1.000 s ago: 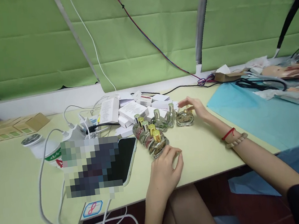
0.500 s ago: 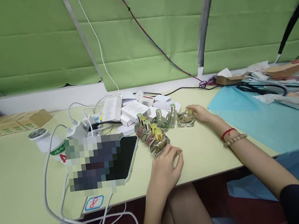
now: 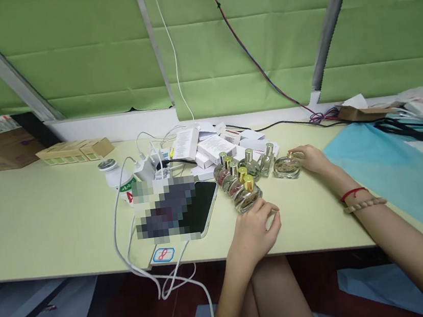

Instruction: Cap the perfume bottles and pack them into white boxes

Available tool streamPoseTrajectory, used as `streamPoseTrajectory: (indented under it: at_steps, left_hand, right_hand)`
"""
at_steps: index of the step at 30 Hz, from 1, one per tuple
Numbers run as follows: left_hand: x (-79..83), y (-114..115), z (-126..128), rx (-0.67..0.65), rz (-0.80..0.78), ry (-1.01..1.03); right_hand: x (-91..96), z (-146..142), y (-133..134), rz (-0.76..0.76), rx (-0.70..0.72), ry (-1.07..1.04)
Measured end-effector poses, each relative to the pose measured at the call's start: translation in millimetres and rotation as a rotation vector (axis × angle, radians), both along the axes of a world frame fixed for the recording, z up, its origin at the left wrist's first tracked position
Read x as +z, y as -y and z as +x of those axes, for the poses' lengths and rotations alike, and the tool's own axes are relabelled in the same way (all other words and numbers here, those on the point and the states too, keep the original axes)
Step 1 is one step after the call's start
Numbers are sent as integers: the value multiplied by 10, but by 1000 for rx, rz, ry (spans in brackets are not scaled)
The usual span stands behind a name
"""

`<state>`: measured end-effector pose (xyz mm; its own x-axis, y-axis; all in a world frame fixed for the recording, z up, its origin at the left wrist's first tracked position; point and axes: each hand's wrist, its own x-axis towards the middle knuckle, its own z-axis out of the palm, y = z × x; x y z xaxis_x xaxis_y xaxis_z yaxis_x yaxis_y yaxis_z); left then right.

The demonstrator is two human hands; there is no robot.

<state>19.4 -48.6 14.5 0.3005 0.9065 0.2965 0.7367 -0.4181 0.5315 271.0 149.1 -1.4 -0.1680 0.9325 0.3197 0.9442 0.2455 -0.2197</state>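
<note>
Several glass perfume bottles with gold or silver caps stand close together in the middle of the table. My left hand (image 3: 254, 229) rests beside the front gold-capped perfume bottle (image 3: 247, 195), fingers loosely curved, with a gap between thumb and forefinger and nothing held. To the right, the fingers of my right hand (image 3: 314, 160) are closed at the gold neck of a wide, rounded perfume bottle (image 3: 287, 168) on the table. Its top is partly hidden by the fingertips. A clear bottle with a silver cap (image 3: 267, 160) stands just left of it.
White cartons (image 3: 216, 147) are heaped behind the bottles. Left of them are a phone (image 3: 199, 209), a power adapter (image 3: 145, 167) with white cables and a white jar (image 3: 112, 174). Small brown boxes (image 3: 75, 151) sit farther left. Blue sheeting (image 3: 386, 168) covers the table's right side.
My view has turned left, so everything sits farther right and more of the left table shows. Both hands keep about the same places beside the bottles.
</note>
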Motion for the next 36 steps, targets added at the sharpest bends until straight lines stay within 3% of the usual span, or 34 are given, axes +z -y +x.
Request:
streamPoseTrajectory:
  at_steps: [5,19,22,25,29,33,36]
  left_hand:
    - [12,-9,-1,-4,-12,-15]
    - [-1,-32,-17,-5,3,-8]
    - [14,-27,-17,-1,-5,-11]
    - [26,-25,-16,1,-14,-22]
    - [18,-35,-22,-8,-21,-14]
    - [3,-48,-30,-17,-11,-2]
    - [6,-52,-31,-17,-13,-5]
  right_hand:
    - [92,-55,76,-18,-135,-33]
    - [80,-43,27,-78,-71,-233]
    - [93,-63,7,-32,19,-396]
    - [173,-92,18,7,86,-700]
    - [296,-124,82,-149,214,-1050]
    - [330,-163,143,-403,344,-1191]
    - [337,-182,166,-467,379,-1264]
